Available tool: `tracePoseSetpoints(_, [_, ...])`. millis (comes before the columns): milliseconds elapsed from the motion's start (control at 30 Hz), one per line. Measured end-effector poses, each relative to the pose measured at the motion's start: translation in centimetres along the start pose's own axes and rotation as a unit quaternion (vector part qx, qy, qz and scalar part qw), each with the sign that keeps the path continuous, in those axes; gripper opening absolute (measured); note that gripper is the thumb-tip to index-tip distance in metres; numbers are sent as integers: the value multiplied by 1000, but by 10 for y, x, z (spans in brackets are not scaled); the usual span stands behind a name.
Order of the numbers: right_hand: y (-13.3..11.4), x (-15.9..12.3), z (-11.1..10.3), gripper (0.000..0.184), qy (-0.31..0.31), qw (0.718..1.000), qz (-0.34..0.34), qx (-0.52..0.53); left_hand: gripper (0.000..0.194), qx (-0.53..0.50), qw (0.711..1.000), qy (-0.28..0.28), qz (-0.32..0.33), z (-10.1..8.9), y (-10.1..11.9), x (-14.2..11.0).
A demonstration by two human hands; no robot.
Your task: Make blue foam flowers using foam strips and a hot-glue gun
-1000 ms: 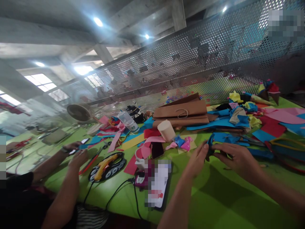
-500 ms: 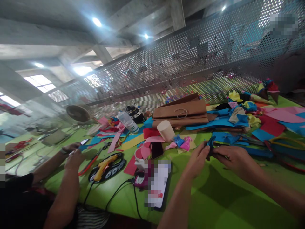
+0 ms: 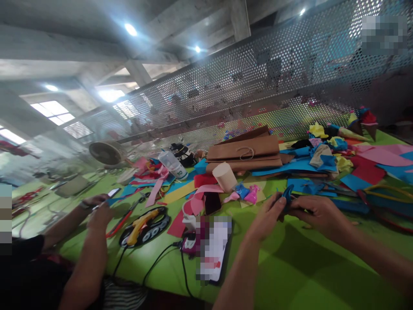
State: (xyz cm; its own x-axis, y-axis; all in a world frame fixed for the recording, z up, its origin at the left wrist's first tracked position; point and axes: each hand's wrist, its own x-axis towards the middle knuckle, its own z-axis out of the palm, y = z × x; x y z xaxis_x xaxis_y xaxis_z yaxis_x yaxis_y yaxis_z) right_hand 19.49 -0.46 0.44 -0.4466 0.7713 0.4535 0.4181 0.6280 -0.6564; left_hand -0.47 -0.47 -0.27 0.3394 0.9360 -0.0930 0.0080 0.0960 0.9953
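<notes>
Blue piece: held up between both hands above the green table; its curled top shows, the lower part is hidden by fingers, and it is probably paper or felt.
Left hand: thumb and fingers closed, pinching the piece from its left side.
Right hand: fingers bent and drawn together, gripping the piece's lower right; the fingertips are partly covered.
Just behind: pink bundle and cream roll.
Left of the forearm: phone, its screen partly lost under pixelated blocks.
Farther left: yellow glue gun on a black holder.
Far left: co-worker's hands; what they hold is hard to make out.
</notes>
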Motion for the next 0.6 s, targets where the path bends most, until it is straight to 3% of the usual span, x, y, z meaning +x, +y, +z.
tracePoseSetpoints(233, [1, -1, -1, 31, -24, 996, 58, 70, 71, -23, 999, 11, -30, -1, -2, -1])
tracePoseSetpoints(600, [8, -2, 1, 33, -26, 995, 54, 75, 65, -11, 1000, -8, -24, 3, 12, -5])
